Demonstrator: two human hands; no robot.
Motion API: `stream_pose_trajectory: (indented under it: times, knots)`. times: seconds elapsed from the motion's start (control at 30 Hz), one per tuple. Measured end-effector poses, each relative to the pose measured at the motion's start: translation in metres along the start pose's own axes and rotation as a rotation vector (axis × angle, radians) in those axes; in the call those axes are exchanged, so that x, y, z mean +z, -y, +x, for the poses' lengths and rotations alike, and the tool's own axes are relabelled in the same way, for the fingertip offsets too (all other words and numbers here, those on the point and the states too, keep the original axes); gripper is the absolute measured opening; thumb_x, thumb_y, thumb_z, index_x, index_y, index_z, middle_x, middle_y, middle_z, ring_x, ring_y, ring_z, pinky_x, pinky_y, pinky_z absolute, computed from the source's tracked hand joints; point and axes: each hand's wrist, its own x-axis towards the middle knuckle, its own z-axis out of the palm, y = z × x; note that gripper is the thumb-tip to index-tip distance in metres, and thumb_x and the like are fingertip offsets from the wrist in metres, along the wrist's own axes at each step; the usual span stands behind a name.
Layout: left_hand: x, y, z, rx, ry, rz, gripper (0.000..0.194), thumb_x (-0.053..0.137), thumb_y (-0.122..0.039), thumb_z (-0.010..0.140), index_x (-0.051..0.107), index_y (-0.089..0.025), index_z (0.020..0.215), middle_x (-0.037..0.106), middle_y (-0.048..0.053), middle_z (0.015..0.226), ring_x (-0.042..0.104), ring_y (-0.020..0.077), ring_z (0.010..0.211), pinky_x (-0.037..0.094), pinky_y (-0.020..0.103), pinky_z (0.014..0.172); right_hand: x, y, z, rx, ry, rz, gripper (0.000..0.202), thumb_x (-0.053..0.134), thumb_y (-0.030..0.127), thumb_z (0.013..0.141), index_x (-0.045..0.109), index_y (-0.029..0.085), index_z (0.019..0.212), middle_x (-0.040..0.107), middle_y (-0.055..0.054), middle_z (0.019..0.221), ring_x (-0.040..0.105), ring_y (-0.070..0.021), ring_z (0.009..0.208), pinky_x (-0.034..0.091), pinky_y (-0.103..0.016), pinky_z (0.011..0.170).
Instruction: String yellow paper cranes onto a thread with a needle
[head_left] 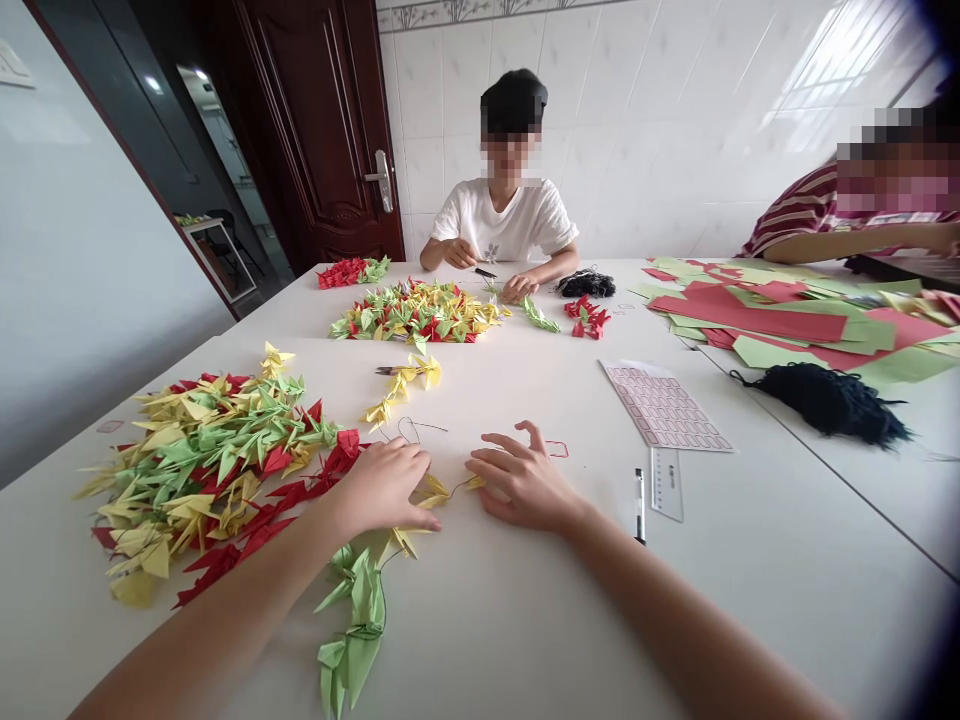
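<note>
My left hand (pixel 390 485) is over the table with its thumb apart from its fingers, beside yellow folded paper cranes (pixel 433 493) on a dark thread. Its fingertips are partly hidden. Facing it, my right hand (pixel 525 475) has its fingers spread, and a yellow paper tip (pixel 475 482) on the thread shows between fingers and thumb. Strung green cranes (pixel 361 610) trail towards me below my left wrist. Red cranes (pixel 262 525) lie beside my left forearm. The loose thread end (pixel 424 426) curls on the table beyond my hands.
A large crane pile (pixel 217 440) lies left; another pile (pixel 420 312) is before a person (pixel 517 215) opposite. Rightward are a pen (pixel 639 505), ruler (pixel 666 485), printed sheet (pixel 667 405), black thread bundle (pixel 825 400) and paper strips (pixel 787 315). Another person (pixel 802 205) sits far right.
</note>
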Motion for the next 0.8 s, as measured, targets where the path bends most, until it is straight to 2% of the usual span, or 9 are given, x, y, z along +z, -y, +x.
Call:
stream_pose_trajectory:
  times: [0.1,0.2,0.3,0.4,0.57,0.63,0.8]
  knots:
    - [0.001,0.001,0.001,0.022,0.010,0.031,0.032,0.066,-0.044,0.069,0.059,-0.019,0.088,0.065,0.005,0.096,0.058,0.0261,0.094,0.042,0.034,0.076,0.000,0.001,0.000,-0.005,-0.019,0.012,0.027,0.058,0.026,0.078,0.063,0.021,0.104,0.071,-0.006,0.096,0.056,-0.0268,0.105,0.023,-0.049,0.095]
    - [0.002,0.000,0.003,0.016,-0.015,0.007,0.017,0.061,-0.035,0.072,0.057,-0.021,0.080,0.067,0.002,0.088,0.061,0.0221,0.084,0.039,0.029,0.064,0.000,0.002,0.001,-0.018,-0.056,0.042,0.036,0.058,0.031,0.078,0.060,0.020,0.112,0.070,-0.007,0.104,0.056,-0.0266,0.105,0.022,-0.050,0.096]
    - [0.004,-0.004,0.004,-0.036,-0.053,-0.005,0.019,0.061,-0.039,0.072,0.056,-0.021,0.077,0.067,0.000,0.078,0.062,0.0205,0.073,0.032,0.027,0.054,-0.002,0.004,0.002,-0.043,-0.093,0.068,0.039,0.058,0.039,0.080,0.059,0.019,0.114,0.069,-0.008,0.107,0.057,-0.0259,0.104,0.022,-0.049,0.095]
    - [0.009,-0.010,0.005,-0.075,-0.061,0.015,0.022,0.059,-0.043,0.074,0.055,-0.022,0.078,0.065,0.000,0.069,0.062,0.0203,0.065,0.028,0.026,0.050,-0.005,0.008,0.004,-0.067,-0.110,0.075,0.033,0.056,0.044,0.087,0.060,0.019,0.109,0.069,-0.006,0.105,0.056,-0.0231,0.103,0.023,-0.045,0.091]
    - [0.012,-0.019,0.004,-0.084,-0.037,0.021,0.025,0.061,-0.046,0.073,0.055,-0.023,0.082,0.065,0.000,0.067,0.063,0.0208,0.064,0.028,0.026,0.050,-0.007,0.013,0.005,-0.098,-0.058,0.029,0.013,0.053,0.028,0.093,0.063,0.023,0.101,0.070,-0.003,0.095,0.055,-0.0193,0.103,0.023,-0.038,0.081]
    - [0.008,-0.019,0.002,-0.071,-0.009,-0.033,0.027,0.065,-0.042,0.071,0.054,-0.024,0.087,0.067,-0.002,0.069,0.063,0.0202,0.066,0.029,0.025,0.051,-0.006,0.013,0.005,-0.087,-0.068,0.038,0.012,0.054,0.023,0.092,0.064,0.024,0.098,0.068,-0.002,0.092,0.055,-0.0185,0.101,0.022,-0.037,0.078]
    - [-0.008,-0.014,-0.006,-0.058,0.081,-0.131,0.035,0.072,-0.027,0.069,0.055,-0.025,0.099,0.066,-0.004,0.069,0.062,0.0181,0.068,0.032,0.024,0.052,0.000,0.010,0.002,-0.059,-0.112,0.098,0.011,0.055,0.026,0.091,0.066,0.025,0.092,0.062,-0.002,0.082,0.055,-0.0165,0.092,0.021,-0.036,0.075]
